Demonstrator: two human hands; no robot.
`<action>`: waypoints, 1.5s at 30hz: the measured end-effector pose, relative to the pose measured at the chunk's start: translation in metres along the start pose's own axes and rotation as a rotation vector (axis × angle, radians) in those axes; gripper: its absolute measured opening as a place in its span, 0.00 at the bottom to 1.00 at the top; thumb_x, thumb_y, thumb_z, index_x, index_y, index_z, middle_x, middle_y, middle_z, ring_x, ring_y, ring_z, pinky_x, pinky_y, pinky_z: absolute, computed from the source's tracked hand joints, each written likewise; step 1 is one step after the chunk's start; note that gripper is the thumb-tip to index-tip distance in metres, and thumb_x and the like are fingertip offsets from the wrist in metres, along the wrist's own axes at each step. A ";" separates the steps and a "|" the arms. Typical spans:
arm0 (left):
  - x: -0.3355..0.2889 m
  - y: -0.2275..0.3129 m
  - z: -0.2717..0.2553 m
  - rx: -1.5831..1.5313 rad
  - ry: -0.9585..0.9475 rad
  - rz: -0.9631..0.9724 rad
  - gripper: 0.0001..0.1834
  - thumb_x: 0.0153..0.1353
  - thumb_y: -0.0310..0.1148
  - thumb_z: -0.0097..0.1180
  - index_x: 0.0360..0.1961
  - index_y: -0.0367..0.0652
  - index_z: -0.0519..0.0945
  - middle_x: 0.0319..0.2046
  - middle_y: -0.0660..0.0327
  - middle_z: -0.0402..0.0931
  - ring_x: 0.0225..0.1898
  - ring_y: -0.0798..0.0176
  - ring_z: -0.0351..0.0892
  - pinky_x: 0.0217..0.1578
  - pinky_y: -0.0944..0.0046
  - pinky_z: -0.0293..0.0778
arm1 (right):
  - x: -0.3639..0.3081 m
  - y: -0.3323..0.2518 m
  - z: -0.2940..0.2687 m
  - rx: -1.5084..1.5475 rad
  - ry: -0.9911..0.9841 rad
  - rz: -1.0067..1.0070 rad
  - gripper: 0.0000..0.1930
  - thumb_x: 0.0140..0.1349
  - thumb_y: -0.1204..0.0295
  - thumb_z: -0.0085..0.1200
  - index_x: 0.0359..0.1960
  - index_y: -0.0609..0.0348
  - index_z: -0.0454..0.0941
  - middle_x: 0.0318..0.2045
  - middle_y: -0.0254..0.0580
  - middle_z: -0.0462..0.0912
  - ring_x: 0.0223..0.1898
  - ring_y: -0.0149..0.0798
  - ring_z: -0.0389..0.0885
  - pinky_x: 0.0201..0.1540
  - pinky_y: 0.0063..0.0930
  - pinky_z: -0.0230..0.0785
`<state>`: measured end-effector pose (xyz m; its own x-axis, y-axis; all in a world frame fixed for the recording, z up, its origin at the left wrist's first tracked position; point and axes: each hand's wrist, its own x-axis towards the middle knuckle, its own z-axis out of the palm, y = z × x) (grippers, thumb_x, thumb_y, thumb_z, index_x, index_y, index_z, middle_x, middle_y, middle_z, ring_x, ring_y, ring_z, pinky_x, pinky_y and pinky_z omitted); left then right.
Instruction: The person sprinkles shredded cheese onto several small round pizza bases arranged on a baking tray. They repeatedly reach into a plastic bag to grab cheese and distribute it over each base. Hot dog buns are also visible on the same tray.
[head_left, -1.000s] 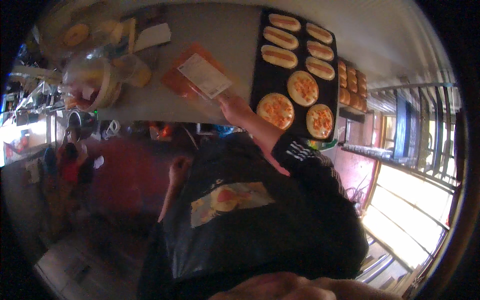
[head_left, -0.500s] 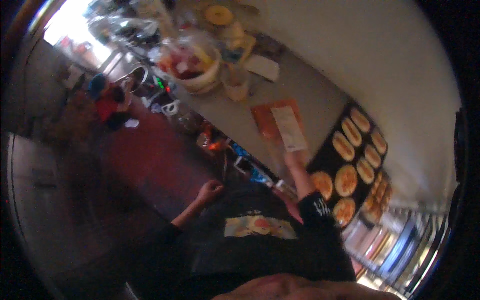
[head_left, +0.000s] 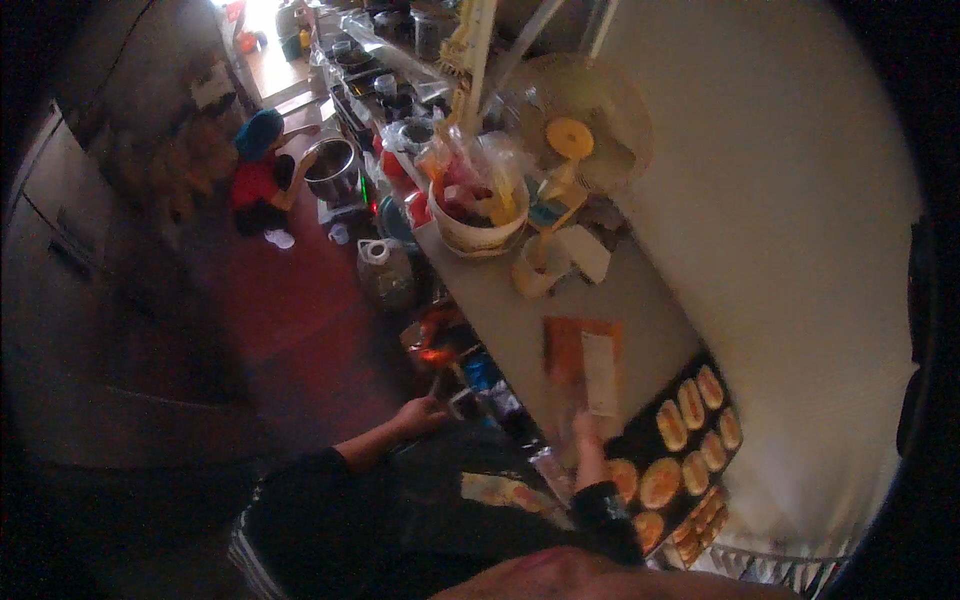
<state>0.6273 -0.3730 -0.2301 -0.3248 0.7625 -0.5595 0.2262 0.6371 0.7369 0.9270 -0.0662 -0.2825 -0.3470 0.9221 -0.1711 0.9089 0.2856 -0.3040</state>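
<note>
My right hand [head_left: 583, 432] rests on the grey counter [head_left: 510, 310] beside a black baking tray [head_left: 645, 435], just below an orange packet [head_left: 572, 350] with a white slip [head_left: 600, 372] on it. Its fingers look loosely together and hold nothing I can make out. The tray carries several golden oval and round buns [head_left: 660, 482]. My left hand [head_left: 418, 415] hangs below the counter edge by the shelf clutter, fingers slightly apart and with nothing in them. My dark sleeves and dark top fill the lower view.
A white tub [head_left: 478, 225] stuffed with bags, a cup [head_left: 535, 275] and a round fan [head_left: 580, 125] crowd the far counter. A plastic jug [head_left: 382, 270] stands on the red floor. A person in a blue cap [head_left: 262, 170] crouches by a metal pot [head_left: 332, 170]. A cream wall lies to the right.
The view has swung left and tilted, showing more of the floor and the far counter. My right hand stays by the tray; my left hand has lowered toward the under-counter shelf.
</note>
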 end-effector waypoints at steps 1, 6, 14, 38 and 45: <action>0.002 -0.002 -0.003 -0.022 0.009 -0.002 0.19 0.61 0.45 0.57 0.44 0.43 0.83 0.41 0.53 0.82 0.44 0.52 0.81 0.46 0.54 0.75 | 0.000 -0.002 0.000 -0.023 -0.008 0.017 0.23 0.65 0.60 0.50 0.54 0.67 0.73 0.54 0.57 0.76 0.54 0.60 0.74 0.56 0.48 0.67; 0.014 -0.014 -0.025 -0.063 0.030 0.019 0.18 0.62 0.44 0.57 0.44 0.41 0.83 0.42 0.52 0.82 0.44 0.52 0.81 0.46 0.53 0.75 | 0.008 0.001 0.007 -0.092 -0.057 0.096 0.23 0.65 0.60 0.50 0.54 0.66 0.74 0.53 0.57 0.77 0.53 0.59 0.75 0.55 0.48 0.68; 0.020 -0.042 -0.043 -0.131 0.100 -0.012 0.18 0.60 0.41 0.57 0.44 0.39 0.82 0.42 0.50 0.82 0.46 0.51 0.81 0.49 0.54 0.75 | 0.020 0.010 0.020 -0.160 -0.101 0.193 0.22 0.65 0.60 0.49 0.54 0.65 0.74 0.51 0.56 0.78 0.52 0.58 0.76 0.53 0.48 0.69; 0.012 -0.057 -0.060 -0.224 0.066 -0.061 0.16 0.64 0.42 0.59 0.44 0.40 0.80 0.37 0.54 0.82 0.38 0.59 0.81 0.38 0.57 0.77 | 0.016 0.021 0.041 -0.170 -0.123 0.308 0.21 0.66 0.60 0.48 0.53 0.63 0.75 0.47 0.53 0.80 0.48 0.56 0.78 0.49 0.49 0.71; 0.019 -0.062 -0.050 -0.134 0.123 0.065 0.16 0.63 0.40 0.59 0.44 0.39 0.80 0.37 0.55 0.82 0.38 0.58 0.81 0.41 0.58 0.76 | 0.008 0.003 0.018 -0.065 -0.223 0.044 0.20 0.66 0.62 0.47 0.54 0.61 0.74 0.50 0.52 0.79 0.49 0.55 0.77 0.55 0.47 0.67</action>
<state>0.5614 -0.4040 -0.2672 -0.4253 0.7770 -0.4641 0.1292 0.5596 0.8186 0.9223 -0.0622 -0.3011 -0.3432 0.8553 -0.3882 0.9346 0.2697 -0.2321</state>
